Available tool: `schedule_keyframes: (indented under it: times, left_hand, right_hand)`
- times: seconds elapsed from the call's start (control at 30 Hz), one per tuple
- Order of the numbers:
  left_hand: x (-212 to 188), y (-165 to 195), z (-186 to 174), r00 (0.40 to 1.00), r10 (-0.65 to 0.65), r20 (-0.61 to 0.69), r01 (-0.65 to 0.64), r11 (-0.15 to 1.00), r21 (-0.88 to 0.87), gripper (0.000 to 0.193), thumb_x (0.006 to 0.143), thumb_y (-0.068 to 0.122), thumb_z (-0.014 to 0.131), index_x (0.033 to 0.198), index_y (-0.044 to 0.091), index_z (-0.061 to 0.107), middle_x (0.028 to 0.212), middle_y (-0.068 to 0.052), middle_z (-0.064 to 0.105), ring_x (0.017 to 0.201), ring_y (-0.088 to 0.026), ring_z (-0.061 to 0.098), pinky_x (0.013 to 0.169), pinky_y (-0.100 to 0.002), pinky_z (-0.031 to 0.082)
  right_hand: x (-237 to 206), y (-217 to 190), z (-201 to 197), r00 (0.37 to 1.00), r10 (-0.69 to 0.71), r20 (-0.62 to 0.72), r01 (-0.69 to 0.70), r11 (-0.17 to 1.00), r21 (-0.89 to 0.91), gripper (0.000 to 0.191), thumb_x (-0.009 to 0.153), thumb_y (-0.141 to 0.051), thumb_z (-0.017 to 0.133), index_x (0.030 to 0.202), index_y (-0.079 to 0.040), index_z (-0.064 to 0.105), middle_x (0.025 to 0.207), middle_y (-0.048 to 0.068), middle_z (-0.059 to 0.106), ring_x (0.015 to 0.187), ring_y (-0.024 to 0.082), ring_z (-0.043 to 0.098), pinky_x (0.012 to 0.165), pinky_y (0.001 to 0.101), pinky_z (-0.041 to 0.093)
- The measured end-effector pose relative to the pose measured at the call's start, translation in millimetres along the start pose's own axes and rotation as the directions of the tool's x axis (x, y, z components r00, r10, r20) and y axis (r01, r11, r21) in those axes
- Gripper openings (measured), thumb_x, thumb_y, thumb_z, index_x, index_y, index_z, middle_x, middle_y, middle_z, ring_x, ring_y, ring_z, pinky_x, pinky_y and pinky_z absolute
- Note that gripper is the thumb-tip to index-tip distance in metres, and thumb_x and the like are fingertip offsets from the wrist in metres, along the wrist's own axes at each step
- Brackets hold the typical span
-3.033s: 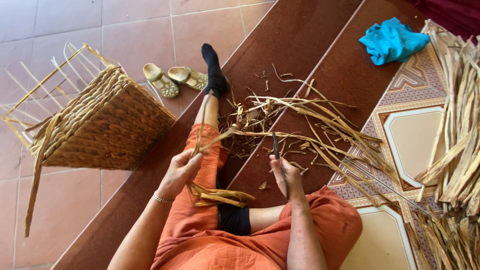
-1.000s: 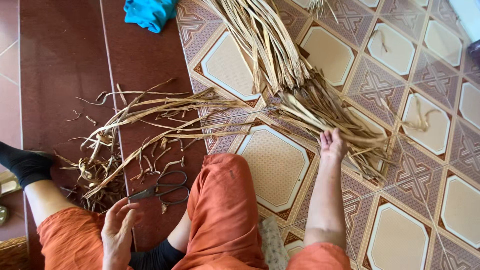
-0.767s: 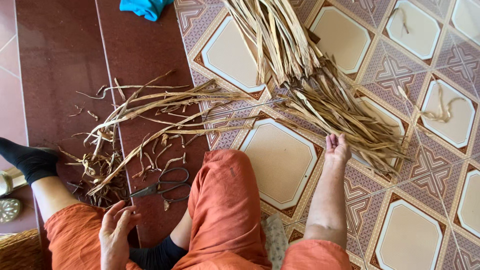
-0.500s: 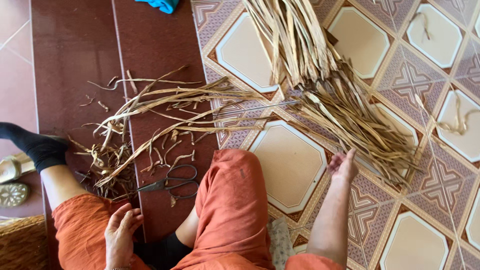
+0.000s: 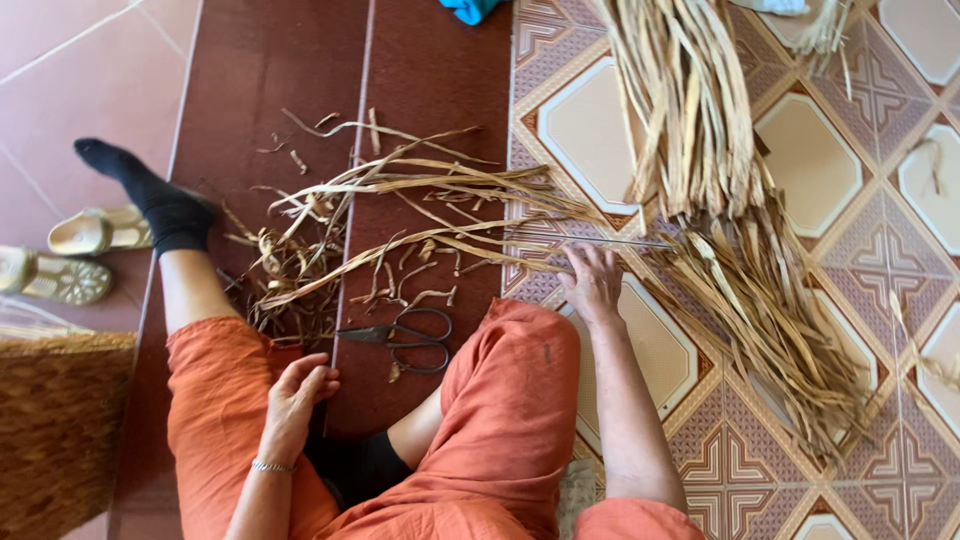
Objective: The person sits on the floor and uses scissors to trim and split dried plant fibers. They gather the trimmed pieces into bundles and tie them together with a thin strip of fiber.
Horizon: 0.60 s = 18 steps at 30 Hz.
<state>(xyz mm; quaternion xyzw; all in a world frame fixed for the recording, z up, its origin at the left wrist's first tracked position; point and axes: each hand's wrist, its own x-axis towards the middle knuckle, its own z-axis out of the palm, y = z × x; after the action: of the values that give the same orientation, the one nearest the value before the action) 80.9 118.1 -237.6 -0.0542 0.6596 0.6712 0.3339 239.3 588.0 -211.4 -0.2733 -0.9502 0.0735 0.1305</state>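
My right hand [image 5: 592, 283] reaches down to the patterned tiles and closes its fingers on the ends of loose dried strands [image 5: 420, 185] that fan out to the left over the dark red floor. A thin straight strip [image 5: 625, 241] lies just past my fingertips. My left hand [image 5: 297, 392] rests on my left thigh in orange trousers, its fingers loosely curled around nothing. Black scissors [image 5: 400, 337] lie on the floor between my legs. To the right of my right hand lies a big bundle of dried strips [image 5: 700, 130].
A woven basket [image 5: 55, 420] stands at the lower left, with two gold sandals [image 5: 75, 255] beyond it near my foot in a black sock [image 5: 160, 200]. Short cut scraps [image 5: 290, 290] litter the red floor. A blue cloth [image 5: 470, 8] lies at the top edge.
My right hand moved left from the big bundle on the right to the loose strands in front of my knee. The view swung back to the left, bringing the sandals and basket in.
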Motion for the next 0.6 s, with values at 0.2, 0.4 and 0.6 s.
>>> schedule_keyframes:
  times: [0.2,0.4,0.6]
  left_hand:
    - [9,1,4,0.999,0.010,0.040,-0.010,1.000,-0.007,0.028,0.100,0.013,0.062,0.125,0.001,0.066,0.100,-0.008,0.072,0.084,-0.013,0.066,0.076,-0.027,0.055]
    - [8,12,6,0.997,0.034,0.067,-0.032,0.999,-0.028,0.027,0.101,0.015,0.060,0.125,0.003,0.066,0.098,-0.007,0.072,0.083,-0.012,0.067,0.076,-0.026,0.055]
    - [12,15,9,0.998,0.030,0.050,-0.029,0.999,-0.029,0.027,0.100,0.015,0.061,0.123,0.002,0.066,0.095,-0.008,0.073,0.080,-0.014,0.067,0.073,-0.027,0.055]
  right_hand:
    - [8,-8,12,0.993,-0.011,0.116,0.018,0.998,-0.060,0.021,0.086,-0.020,0.082,0.103,-0.018,0.070,0.114,0.004,0.067,0.116,0.029,0.057,0.104,0.0454,0.046]
    - [24,-18,-2,0.993,0.027,0.113,-0.043,0.988,0.146,0.018,0.089,-0.017,0.079,0.104,-0.014,0.071,0.104,0.006,0.073,0.098,0.026,0.068,0.087,0.0416,0.054]
    - [30,-75,-60,0.949,0.051,0.311,-0.280,0.588,0.759,0.025,0.095,-0.011,0.071,0.120,-0.006,0.069,0.087,0.009,0.077,0.068,0.013,0.072,0.060,0.0252,0.060]
